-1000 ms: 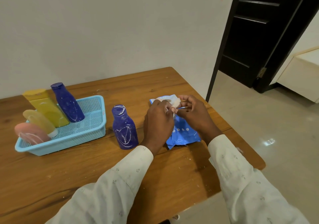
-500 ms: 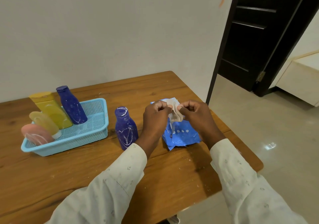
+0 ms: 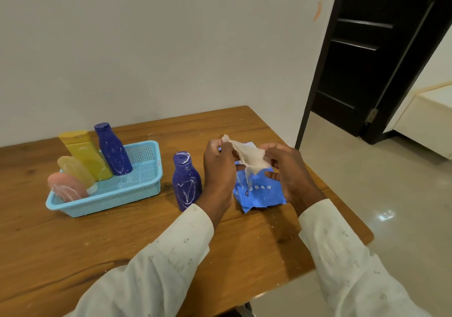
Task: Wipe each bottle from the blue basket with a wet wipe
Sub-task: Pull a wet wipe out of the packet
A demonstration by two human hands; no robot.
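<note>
A white wet wipe (image 3: 249, 156) is stretched between my hands above the blue wipe pack (image 3: 260, 193). My left hand (image 3: 219, 167) pinches its upper left corner and my right hand (image 3: 285, 170) holds its lower right part. A dark blue bottle (image 3: 186, 181) with white scribbles stands upright on the table just left of my left hand. The light blue basket (image 3: 137, 189) at the left holds another dark blue bottle (image 3: 113, 149), a yellow bottle (image 3: 84, 154), a pale yellow bottle (image 3: 75, 170) and a pink bottle (image 3: 66, 187).
The wooden table (image 3: 97, 238) ends at its right edge close to the wipe pack, with tiled floor (image 3: 367, 182) beyond. A white wall runs behind the table. A dark door (image 3: 381, 48) stands open at the right.
My hands have lifted and pulled apart, drawing the wipe out of the pack and spreading it between them. The bottles and basket have not moved.
</note>
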